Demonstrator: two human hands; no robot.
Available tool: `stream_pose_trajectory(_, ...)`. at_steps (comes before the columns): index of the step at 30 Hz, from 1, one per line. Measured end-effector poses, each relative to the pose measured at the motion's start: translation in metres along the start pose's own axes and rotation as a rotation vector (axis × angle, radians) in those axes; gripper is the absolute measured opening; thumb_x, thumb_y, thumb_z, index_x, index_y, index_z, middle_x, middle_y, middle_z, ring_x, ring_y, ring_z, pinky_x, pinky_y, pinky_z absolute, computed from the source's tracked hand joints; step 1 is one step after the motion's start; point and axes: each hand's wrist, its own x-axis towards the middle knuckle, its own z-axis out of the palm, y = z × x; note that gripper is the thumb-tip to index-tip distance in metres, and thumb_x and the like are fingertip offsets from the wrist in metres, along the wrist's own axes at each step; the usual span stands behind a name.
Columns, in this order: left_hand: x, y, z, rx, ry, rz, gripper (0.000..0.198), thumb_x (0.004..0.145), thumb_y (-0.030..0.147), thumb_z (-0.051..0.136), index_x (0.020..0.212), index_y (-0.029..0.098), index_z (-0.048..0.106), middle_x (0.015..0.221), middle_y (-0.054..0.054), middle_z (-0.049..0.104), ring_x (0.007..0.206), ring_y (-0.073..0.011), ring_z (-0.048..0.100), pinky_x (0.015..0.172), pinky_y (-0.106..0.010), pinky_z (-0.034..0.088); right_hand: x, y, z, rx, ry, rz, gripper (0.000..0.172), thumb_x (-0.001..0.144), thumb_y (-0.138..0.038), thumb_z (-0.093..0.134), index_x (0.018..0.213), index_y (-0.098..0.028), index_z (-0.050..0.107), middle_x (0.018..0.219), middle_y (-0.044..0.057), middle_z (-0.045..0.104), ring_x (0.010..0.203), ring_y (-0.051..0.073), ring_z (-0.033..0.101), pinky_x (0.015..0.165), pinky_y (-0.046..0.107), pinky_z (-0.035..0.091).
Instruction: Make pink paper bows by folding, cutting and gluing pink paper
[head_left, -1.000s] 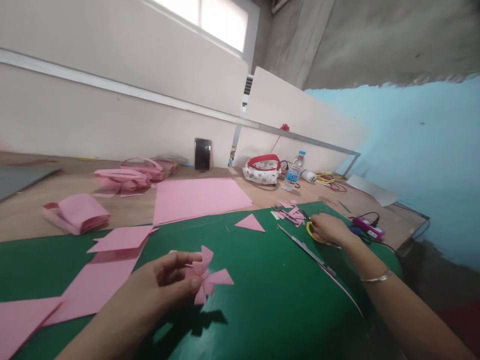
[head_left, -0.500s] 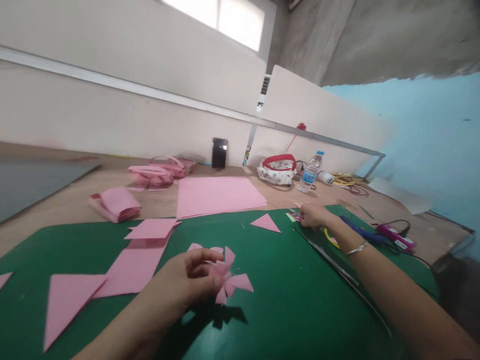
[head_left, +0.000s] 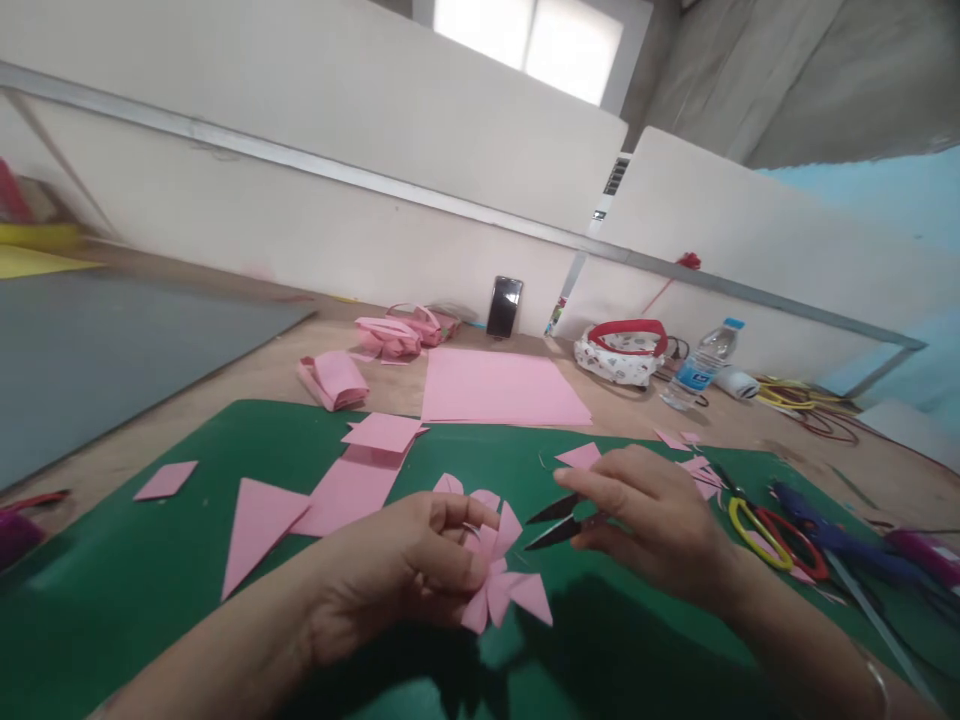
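Note:
My left hand is closed on a folded pink paper flower, pinching it at its centre just above the green cutting mat. My right hand grips small dark snips, whose open blades point left at the flower, a short gap away. Pink paper squares and triangles lie on the mat left of my left hand.
Yellow and red scissors, a blue glue gun and pink scraps lie at the mat's right. Behind are a pink sheet stack, folded pink pieces, a phone, a water bottle and a pouch.
My right hand left the scraps at the far right of the mat and came in toward the flower, now holding snips. The camera view swung left.

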Motion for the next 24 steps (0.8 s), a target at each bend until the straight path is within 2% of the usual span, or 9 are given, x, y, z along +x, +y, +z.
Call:
stream_pose_trajectory(4, 0.003, 0.000, -0.004, 0.020, 0.001, 0.010, 0.035, 0.054, 0.013, 0.076, 0.086, 0.018, 0.061, 0.060, 0.007, 0.050, 0.051, -0.0060, 0.046, 0.053, -0.019, 0.043, -0.009, 0.006, 0.017, 0.033, 0.059, -0.022, 0.027, 0.087, -0.031, 0.060, 0.112, -0.021, 0.060, 0.081, 0.003, 0.064, 0.076, 0.015, 0.056, 0.067, 0.030, 0.040)
stream_pose_trajectory(11, 0.000, 0.002, 0.000, 0.027, -0.009, 0.018, 0.037, 0.056, 0.015, 0.076, 0.089, 0.017, 0.061, 0.068, 0.004, 0.053, 0.058, -0.0066, 0.050, 0.057, -0.018, 0.043, -0.009, -0.005, 0.012, -0.094, 0.082, -0.036, 0.029, 0.084, -0.023, 0.063, 0.113, -0.021, 0.058, 0.074, 0.001, 0.064, 0.069, 0.014, 0.054, 0.063, 0.031, 0.035)
stream_pose_trajectory(17, 0.000, -0.003, 0.001, 0.038, -0.008, 0.045, 0.039, 0.060, 0.013, 0.072, 0.096, 0.017, 0.057, 0.072, 0.003, 0.053, 0.059, -0.0066, 0.049, 0.055, -0.018, 0.042, -0.005, -0.012, 0.014, -0.044, 0.069, -0.047, 0.028, 0.083, -0.021, 0.064, 0.111, -0.017, 0.059, 0.076, 0.003, 0.064, 0.070, 0.015, 0.054, 0.062, 0.031, 0.035)
stream_pose_trajectory(24, 0.002, -0.001, 0.001, 0.056, -0.012, 0.028, 0.038, 0.058, 0.011, 0.072, 0.093, 0.017, 0.058, 0.069, 0.005, 0.049, 0.057, -0.0059, 0.046, 0.053, -0.018, 0.040, -0.006, -0.013, 0.018, 0.019, 0.079, -0.036, 0.023, 0.087, -0.025, 0.060, 0.108, -0.015, 0.060, 0.075, 0.005, 0.064, 0.070, 0.016, 0.054, 0.063, 0.031, 0.037)
